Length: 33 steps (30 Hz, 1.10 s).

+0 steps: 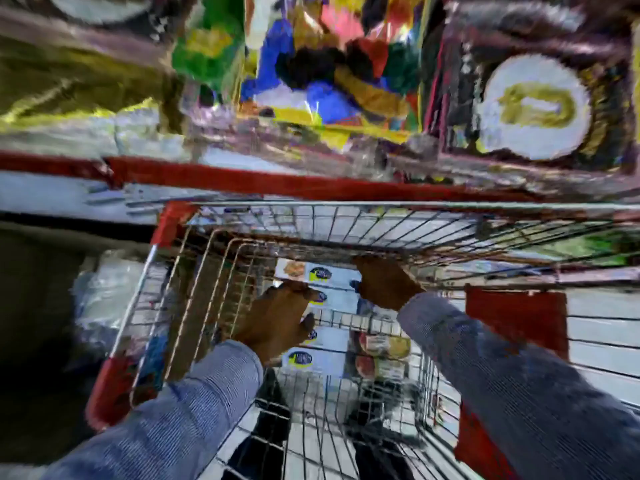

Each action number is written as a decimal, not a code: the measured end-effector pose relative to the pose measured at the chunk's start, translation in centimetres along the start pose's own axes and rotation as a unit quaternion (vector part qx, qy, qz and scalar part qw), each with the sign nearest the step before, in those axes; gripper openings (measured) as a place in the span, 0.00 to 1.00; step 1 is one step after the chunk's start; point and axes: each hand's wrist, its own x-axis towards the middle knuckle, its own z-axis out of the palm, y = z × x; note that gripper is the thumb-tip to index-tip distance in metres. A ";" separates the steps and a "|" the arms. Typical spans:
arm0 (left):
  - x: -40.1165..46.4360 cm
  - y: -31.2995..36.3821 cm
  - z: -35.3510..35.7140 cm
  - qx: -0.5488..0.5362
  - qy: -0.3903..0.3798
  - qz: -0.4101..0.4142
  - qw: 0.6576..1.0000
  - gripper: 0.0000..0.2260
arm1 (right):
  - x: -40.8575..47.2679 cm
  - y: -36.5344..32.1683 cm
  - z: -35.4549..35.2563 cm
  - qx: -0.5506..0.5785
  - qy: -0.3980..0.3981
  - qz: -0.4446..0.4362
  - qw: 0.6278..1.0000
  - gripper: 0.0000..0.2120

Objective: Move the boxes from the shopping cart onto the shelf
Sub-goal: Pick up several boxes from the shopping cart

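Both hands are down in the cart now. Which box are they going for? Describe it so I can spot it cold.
Start at the wire shopping cart with red corners. Inside lies a row of white boxes; the left hand and right hand flank the farthest white box, under the cart's far wall. Unlike the rest, its food picture shows beside its blue-and-yellow logo.

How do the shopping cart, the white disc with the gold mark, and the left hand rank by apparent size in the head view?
1. shopping cart
2. white disc
3. left hand

The disc sits farther away, so its true size is unsure.
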 end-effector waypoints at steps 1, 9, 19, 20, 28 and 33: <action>0.2 -0.2 0.3 -0.001 0.007 0.013 1.000 0.12 | 0.9 0.2 0.6 -0.006 -0.007 -0.013 1.000 0.23; 2.6 -2.3 3.8 0.066 -0.145 -0.023 0.987 0.21 | 3.6 1.9 2.3 -0.037 -0.023 -0.095 0.995 0.29; 3.3 -3.5 7.5 0.207 -0.170 -0.008 0.963 0.24 | 2.1 2.9 2.5 -0.075 0.037 -0.056 0.995 0.28; 3.3 -3.5 7.8 0.215 -0.172 -0.013 0.961 0.24 | 1.7 3.0 2.5 -0.086 0.043 -0.050 0.994 0.29; 3.5 -1.7 3.8 0.166 -0.161 0.013 0.973 0.21 | -2.1 1.7 -1.6 -0.086 0.093 -0.057 0.990 0.26; 2.2 3.5 -5.7 0.155 -0.137 0.037 0.978 0.24 | -7.0 -0.7 -8.6 -0.040 0.108 -0.080 0.990 0.23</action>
